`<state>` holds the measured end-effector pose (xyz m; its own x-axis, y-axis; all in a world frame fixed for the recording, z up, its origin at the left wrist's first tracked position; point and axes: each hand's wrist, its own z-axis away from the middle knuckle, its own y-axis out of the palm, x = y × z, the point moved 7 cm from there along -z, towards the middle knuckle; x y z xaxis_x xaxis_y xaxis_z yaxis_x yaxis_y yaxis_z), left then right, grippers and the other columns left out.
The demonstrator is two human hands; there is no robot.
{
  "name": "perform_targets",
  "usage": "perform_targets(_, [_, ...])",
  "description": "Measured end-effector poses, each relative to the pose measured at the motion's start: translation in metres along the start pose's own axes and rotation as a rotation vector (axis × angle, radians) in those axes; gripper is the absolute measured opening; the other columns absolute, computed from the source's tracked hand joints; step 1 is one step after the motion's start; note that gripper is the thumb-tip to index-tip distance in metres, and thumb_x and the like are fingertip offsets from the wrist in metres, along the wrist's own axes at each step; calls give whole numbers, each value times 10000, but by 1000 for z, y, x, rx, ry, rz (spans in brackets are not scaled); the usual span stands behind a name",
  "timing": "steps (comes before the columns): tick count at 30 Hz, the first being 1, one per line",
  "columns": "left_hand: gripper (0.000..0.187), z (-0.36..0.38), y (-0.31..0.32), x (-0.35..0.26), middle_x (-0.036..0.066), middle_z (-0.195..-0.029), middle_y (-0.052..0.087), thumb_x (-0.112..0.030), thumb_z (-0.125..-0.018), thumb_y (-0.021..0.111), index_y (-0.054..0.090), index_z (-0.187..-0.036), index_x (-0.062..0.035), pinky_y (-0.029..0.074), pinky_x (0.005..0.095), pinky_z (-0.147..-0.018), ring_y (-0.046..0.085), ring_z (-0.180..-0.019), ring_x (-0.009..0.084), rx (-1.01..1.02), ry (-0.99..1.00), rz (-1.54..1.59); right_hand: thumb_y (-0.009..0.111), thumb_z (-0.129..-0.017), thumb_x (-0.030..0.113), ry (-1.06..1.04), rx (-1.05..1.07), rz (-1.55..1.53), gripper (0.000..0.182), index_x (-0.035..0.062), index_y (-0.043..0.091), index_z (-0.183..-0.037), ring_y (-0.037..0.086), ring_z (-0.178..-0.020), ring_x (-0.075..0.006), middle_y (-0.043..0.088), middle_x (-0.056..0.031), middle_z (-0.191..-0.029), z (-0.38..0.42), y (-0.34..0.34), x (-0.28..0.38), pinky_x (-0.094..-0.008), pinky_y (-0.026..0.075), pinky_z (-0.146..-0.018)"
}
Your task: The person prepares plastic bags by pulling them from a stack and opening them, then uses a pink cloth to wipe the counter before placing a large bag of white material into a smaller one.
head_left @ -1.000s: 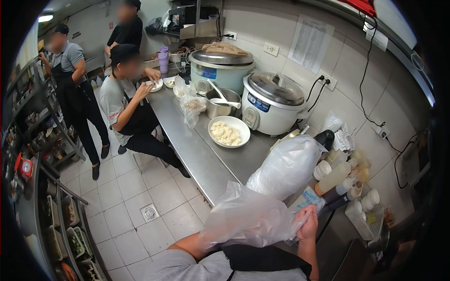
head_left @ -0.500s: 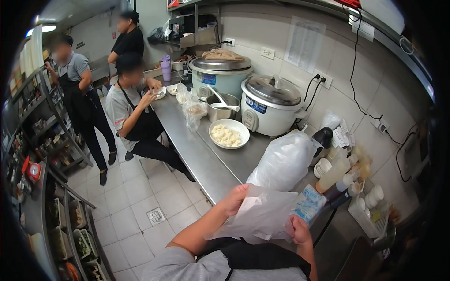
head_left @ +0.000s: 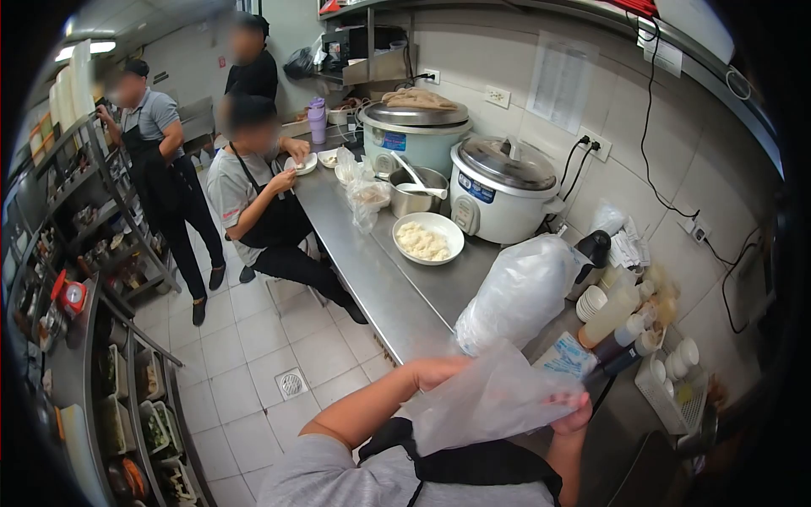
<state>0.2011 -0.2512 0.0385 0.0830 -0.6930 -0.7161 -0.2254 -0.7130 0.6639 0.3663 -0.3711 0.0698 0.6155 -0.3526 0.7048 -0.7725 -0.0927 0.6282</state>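
Just in front of my chest, a thin translucent plastic bag [head_left: 486, 401] is stretched between my two hands. My left hand [head_left: 435, 372] grips its upper left edge, with the fingertips hidden behind the plastic. On the right side, my right hand [head_left: 576, 412] holds the other edge, and some of its fingers show blurrily through the film. Beyond the bag, a large bulging plastic sack [head_left: 519, 291] stands on the steel counter [head_left: 372, 291]. A blue-and-white printed packet [head_left: 568, 357] lies beside that sack, near my right hand.
A white bowl of rice [head_left: 427, 241] sits before a steel pot [head_left: 418, 193] and two rice cookers [head_left: 498, 190]. Bottles [head_left: 612, 313] and a basket of cups [head_left: 672, 380] stand right. A co-worker [head_left: 262, 190] sits at the counter's far end; two people stand behind.
Both hands have shifted the bag; its right edge is higher and farther right, with my right hand now partly behind the film. The camera view has turned slightly left.
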Motion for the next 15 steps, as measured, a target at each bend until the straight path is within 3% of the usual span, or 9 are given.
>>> perform_targets(2, [339,-8,14,27,32,-941,509,-276,-823,488,451,-1058,-34,399,225,-691,487,-793,106,82,-117,-15,401,-839,409,1,95,-202,318,134,560,-845,536,-596,-218,500,-56,-603,-3,0,1,-393,437,-581])
perform_targets(5, [377,-30,30,23,38,-1012,484,-283,-832,468,414,-1112,-35,382,238,-746,470,-865,121,79,-107,-73,325,-859,434,140,335,-521,339,192,497,-1022,533,-677,-227,507,-64,-693,-6,-13,-16,-431,435,-620])
perform_targets(8, [417,-50,41,-16,45,-1083,459,-290,-842,448,378,-1165,-36,364,252,-802,453,-937,135,-1,-16,-182,314,-851,460,245,390,-461,414,209,395,-1170,509,-863,-244,517,-86,-913,-12,4,-36,-460,416,-722])
perform_targets(12, [473,-67,49,-101,53,-1177,426,-299,-855,422,329,-1237,-38,341,270,-876,430,-1033,154,-201,280,-454,327,-838,477,132,31,67,492,202,304,-1246,423,-1030,-252,434,-88,-1129,-8,-5,-51,-471,371,-812])
perform_targets(14, [446,-67,52,-132,54,-1170,435,-304,-865,390,337,-1235,-59,348,262,-871,432,-1035,140,-293,498,-660,370,-821,467,125,56,-62,559,149,265,-1268,413,-1067,-251,387,-96,-1212,-12,-8,-45,-450,368,-843])
perform_targets(15, [434,-64,60,-148,55,-1167,439,-306,-871,374,341,-1233,-70,351,258,-868,433,-1036,134,-339,606,-763,410,-806,453,150,167,-320,607,98,249,-1271,425,-1063,-248,361,-103,-1241,-22,2,-32,-426,376,-851])
